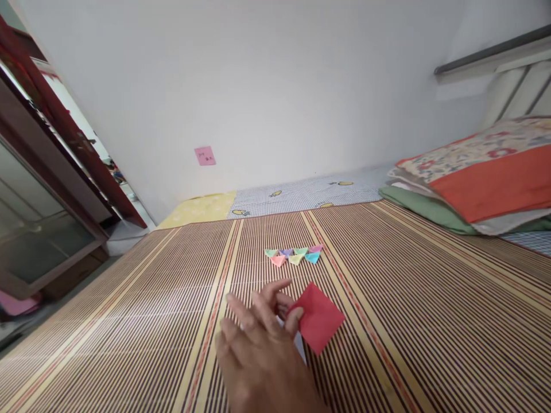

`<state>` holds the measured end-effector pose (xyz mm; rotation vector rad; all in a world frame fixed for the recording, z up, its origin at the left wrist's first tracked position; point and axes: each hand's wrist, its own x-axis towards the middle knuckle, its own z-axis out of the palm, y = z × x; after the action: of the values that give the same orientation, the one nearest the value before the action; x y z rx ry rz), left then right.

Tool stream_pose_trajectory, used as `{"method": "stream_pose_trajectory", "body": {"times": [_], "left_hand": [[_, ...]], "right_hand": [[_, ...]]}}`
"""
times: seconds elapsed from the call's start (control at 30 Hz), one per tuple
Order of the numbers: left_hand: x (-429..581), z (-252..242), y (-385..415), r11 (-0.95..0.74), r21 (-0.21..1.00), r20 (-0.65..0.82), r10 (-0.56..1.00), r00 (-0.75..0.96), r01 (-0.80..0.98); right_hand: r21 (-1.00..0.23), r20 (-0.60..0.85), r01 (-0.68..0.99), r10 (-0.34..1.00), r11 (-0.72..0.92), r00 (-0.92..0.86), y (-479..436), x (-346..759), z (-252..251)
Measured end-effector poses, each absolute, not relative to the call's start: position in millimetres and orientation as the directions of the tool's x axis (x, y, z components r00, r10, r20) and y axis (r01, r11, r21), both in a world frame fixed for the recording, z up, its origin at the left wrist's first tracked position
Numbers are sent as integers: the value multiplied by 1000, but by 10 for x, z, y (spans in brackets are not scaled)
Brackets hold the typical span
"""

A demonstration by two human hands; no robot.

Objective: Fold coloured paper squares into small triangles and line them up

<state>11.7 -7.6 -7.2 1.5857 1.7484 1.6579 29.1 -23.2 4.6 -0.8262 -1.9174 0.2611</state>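
A square red paper (321, 318) stands at a slant above the striped mat, with a white edge (299, 346) showing beside it. My left hand (262, 347) is in front, back of the hand up and fingers spread, with its thumb on the paper's left corner. Behind it, partly hidden, my right hand (276, 292) has bent fingers at the same corner; its palm is out of sight. Beyond both hands, several small folded paper triangles, such as a yellow one (296, 259) and a blue one (313, 257), lie in two rows.
The striped mat (142, 321) covers the surface up to a checked cloth (297, 195) and a yellow cloth (198, 209) by the wall. Folded orange and floral bedding (491, 172) is at the right. A pink note (205, 155) is on the wall; a door frame stands left.
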Motion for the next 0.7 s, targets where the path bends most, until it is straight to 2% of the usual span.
{"method": "stream_pose_trajectory", "body": {"times": [0.03, 0.07, 0.1, 0.17, 0.2, 0.33, 0.47, 0.53, 0.63, 0.7], "left_hand": [[73, -69, -41, -272, 855, 437, 838, -328, 442], [17, -52, -12, -297, 901, 391, 872, -296, 315], [-46, -25, 9, -322, 939, 343, 899, -272, 122], [-156, 51, 12, -272, 954, 239, 944, -229, -125], [-191, 92, -5, -225, 961, 187, 958, -216, -163], [-169, 196, -106, -222, 953, 158, 946, -285, -207], [-95, 192, -146, -196, 944, 124, 956, -264, -266], [-94, 187, -148, -187, 935, 119, 966, -230, -302], [-109, 196, -153, -196, 911, 139, 974, -179, -362], [-105, 204, -157, -198, 897, 144, 976, -163, -396]], "right_hand": [[-537, 696, 434, 671, 723, -257, -221, 247, 73], [-625, 649, 418, 736, 660, -193, -216, 252, 120], [-698, 601, 386, 786, 604, -142, -219, 315, 180], [-776, 576, 279, 816, 566, -54, -233, 597, 301], [-794, 579, 232, 815, 563, 4, -232, 792, 349], [-833, 544, 219, 826, 509, 149, -99, 1487, 386], [-948, 318, 11, 945, 320, -82, 91, 1591, 282], [-947, 320, -44, 942, 317, -103, 133, 1526, 246], [-917, 400, 16, 917, 400, 13, 143, 1483, 237], [-918, 396, 34, 918, 395, 33, 139, 1501, 247]]}}
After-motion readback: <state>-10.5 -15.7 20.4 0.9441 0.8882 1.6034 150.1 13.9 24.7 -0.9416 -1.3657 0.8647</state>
